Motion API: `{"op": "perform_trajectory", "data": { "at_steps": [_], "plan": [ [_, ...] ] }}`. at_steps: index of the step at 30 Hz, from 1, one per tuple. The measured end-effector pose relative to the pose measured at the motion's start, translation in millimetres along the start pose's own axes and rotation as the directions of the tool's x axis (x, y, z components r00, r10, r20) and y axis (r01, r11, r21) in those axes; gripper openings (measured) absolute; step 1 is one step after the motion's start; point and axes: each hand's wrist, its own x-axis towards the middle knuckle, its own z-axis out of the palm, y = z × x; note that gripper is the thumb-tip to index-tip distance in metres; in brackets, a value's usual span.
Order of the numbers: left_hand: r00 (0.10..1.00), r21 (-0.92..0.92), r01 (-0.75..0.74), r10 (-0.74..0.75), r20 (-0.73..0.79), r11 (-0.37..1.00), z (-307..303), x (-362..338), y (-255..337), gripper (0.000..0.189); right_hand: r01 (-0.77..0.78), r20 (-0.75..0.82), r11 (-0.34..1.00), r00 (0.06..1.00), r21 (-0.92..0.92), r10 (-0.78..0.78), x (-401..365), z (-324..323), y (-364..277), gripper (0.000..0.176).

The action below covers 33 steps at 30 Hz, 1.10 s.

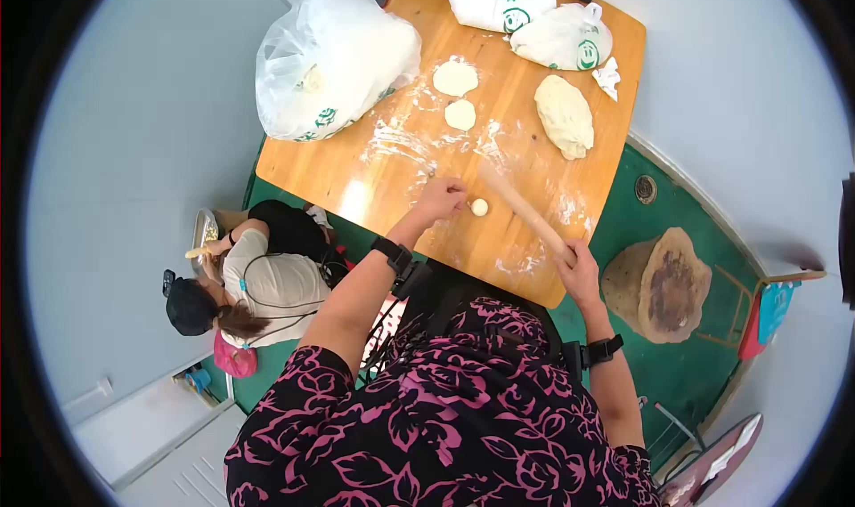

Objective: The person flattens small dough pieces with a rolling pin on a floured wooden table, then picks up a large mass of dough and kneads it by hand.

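In the head view, my right hand (581, 274) grips one end of a wooden rolling pin (525, 211), which slants up and left over the table. My left hand (443, 199) is just left of a small dough ball (479, 207), its fingers bent and a little apart, with nothing visible in them. Farther up the table lie two flattened dough rounds, a larger wrapper (455, 78) and a smaller wrapper (460, 115). A big lump of dough (565, 117) rests to their right.
Flour is scattered over the wooden table (329, 173). A large plastic bag (338, 57) stands at its left, with white bags (561, 37) at the far edge. On the left, a seated person (276, 280) works over a metal tray (205, 228). A tree-stump block (659, 284) stands right.
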Motion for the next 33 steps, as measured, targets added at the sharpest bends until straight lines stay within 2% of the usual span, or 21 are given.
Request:
{"op": "perform_trajectory", "data": {
  "at_steps": [5,8,11,14,17,20,23,26,29,32,33],
  "plan": [
    [0.998,-0.219,-0.011,-0.004,-0.069,0.976,-6.2,-0.9,-13.6,0.015,0.078,0.075,0.997,0.994,-0.008,-0.077,-11.3,-1.4,-0.3,0.031],
    [0.988,-0.217,0.023,-0.055,-0.144,0.976,-27.6,2.6,-8.6,0.021,0.217,0.102,0.968,0.973,-0.127,-0.205,-9.1,-0.6,5.8,0.033],
    [0.997,0.063,-0.008,0.013,-0.074,0.998,-34.9,-1.2,15.4,0.022,0.280,0.084,0.935,0.960,-0.219,-0.267,-3.5,-0.1,2.5,0.034],
    [0.987,0.168,-0.135,0.148,-0.067,0.976,-24.6,-5.0,34.0,0.024,0.409,0.073,0.872,0.911,-0.269,-0.405,10.6,7.2,-6.4,0.034],
    [0.872,0.512,-0.370,0.480,-0.096,0.775,-14.3,-6.8,38.2,0.026,0.456,0.101,0.837,0.888,-0.301,-0.448,23.3,13.1,-17.9,0.033],
    [0.827,0.660,-0.361,0.553,-0.100,0.659,-8.8,-12.7,33.2,0.025,0.496,0.095,0.818,0.866,-0.290,-0.491,33.2,22.2,-21.9,0.034],
    [0.853,0.659,-0.293,0.501,-0.148,0.693,-6.2,-9.2,24.6,0.025,0.543,0.125,0.795,0.839,-0.272,-0.530,43.1,30.7,-25.3,0.036],
    [0.934,0.723,-0.240,0.357,-0.010,0.648,1.4,-13.6,36.3,0.029,0.498,0.121,0.794,0.864,-0.348,-0.489,45.3,40.4,-19.2,0.039],
    [0.969,0.859,-0.201,0.224,0.104,0.471,17.7,-15.2,46.6,0.029,0.524,0.084,0.771,0.842,-0.361,-0.533,44.8,44.1,-18.7,0.039],
    [0.964,0.812,-0.240,0.228,0.135,0.532,23.7,-5.8,31.0,0.023,0.546,0.044,0.714,0.806,-0.438,-0.590,39.0,46.4,-17.0,0.041],
    [0.961,0.762,-0.263,0.228,0.155,0.592,23.8,-2.5,28.1,0.021,0.556,0.067,0.709,0.804,-0.434,-0.590,38.0,46.6,-14.9,0.042]
  ]
}}
